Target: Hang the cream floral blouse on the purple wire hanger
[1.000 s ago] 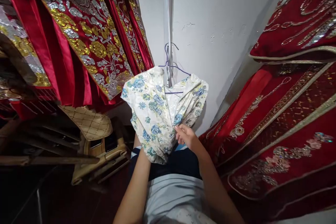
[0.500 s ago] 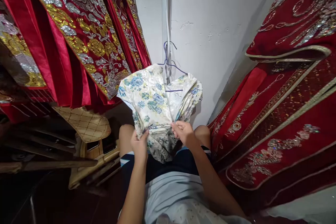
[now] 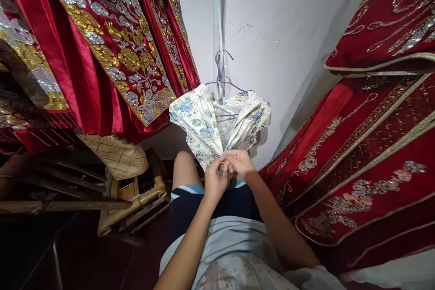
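A white blouse (image 3: 200,122) with blue and yellow flowers hangs on a thin purple hanger (image 3: 228,83) in front of me. Its shoulders spread over the hanger's arms, and its front edges meet low down at my hands. My left hand (image 3: 216,178) is closed on the cloth at that meeting point. Right against it, my right hand (image 3: 238,163) pinches the front edge of the blouse. The fingertips of both hands touch or nearly touch. The blouse's lower part is mostly hidden behind my hands.
Red garments with gold and silver sequins (image 3: 129,59) hang at the left, and a beaded red garment (image 3: 360,154) fills the right. Below left stands a bamboo chair (image 3: 136,204). Behind the blouse is a pale wall (image 3: 272,18) with a white vertical strip (image 3: 220,9).
My left hand has moved right, from the blouse's left side to beside my right hand. The blouse's waist is now gathered inward. My view has shifted slightly left.
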Demonstrator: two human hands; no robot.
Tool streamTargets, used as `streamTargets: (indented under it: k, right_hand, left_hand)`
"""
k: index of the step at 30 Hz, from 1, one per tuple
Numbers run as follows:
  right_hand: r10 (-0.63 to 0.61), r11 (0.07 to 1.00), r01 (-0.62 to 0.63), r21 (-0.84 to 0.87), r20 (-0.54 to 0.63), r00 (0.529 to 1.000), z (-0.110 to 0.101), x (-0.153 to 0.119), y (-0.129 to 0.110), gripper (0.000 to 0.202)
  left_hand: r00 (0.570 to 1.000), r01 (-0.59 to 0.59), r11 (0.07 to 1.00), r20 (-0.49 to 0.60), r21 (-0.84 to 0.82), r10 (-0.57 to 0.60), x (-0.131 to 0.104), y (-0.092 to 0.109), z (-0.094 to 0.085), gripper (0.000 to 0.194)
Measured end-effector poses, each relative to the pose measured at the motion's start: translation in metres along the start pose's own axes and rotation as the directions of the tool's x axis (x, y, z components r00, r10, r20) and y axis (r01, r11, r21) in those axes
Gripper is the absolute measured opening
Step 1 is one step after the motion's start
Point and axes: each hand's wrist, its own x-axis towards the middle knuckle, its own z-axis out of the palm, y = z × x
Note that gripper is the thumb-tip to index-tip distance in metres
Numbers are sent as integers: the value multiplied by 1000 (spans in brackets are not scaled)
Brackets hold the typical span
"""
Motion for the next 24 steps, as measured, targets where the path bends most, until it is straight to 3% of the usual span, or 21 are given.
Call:
streamTargets:
  k: [4,8,12,15,16,17,18,19,20,22,24]
  right_hand:
    - [-54,998,54,20,-21,998,-13,56,-56,22]
    - [-111,988,121,94,-110,988,-12,107,-112,22]
    - [-246,964,254,79,-93,965,-4,116,-127,22]
    - [-308,948,312,66,-63,949,-3,106,-119,24]
    - [-312,946,317,63,-68,948,-4,102,-116,26]
    - [-312,947,317,58,-79,947,-5,99,-115,27]
    - [-312,947,317,48,-86,946,-6,96,-115,28]
    - [-318,946,322,32,-89,944,-8,94,-116,29]
    - [-332,943,333,10,-83,940,-10,93,-118,30]
    - [-372,928,370,-42,-53,927,-13,94,-121,29]
    - [-408,910,402,-97,-45,912,-15,100,-121,27]
  left_hand:
    - [992,5,985,124,175,-27,0,-6,-10,11]
    - [974,-37,958,226,285,-30,0,-7,-14,18]
    - [939,-116,943,343,311,3,16,-4,-20,18]
    - [935,-177,953,344,246,85,53,10,-38,14]
    - [946,-201,955,295,217,132,71,19,-47,18]
    - [957,-262,952,169,160,235,90,29,-56,19]
    - [942,-334,932,22,142,334,109,40,-64,23]
    - [902,-411,900,-81,141,425,129,52,-71,28]
    - [854,-491,858,-113,154,508,147,64,-77,31]
    - [780,-609,768,-27,199,625,177,85,-83,28]
    - [738,-665,693,99,278,668,197,101,-83,20]
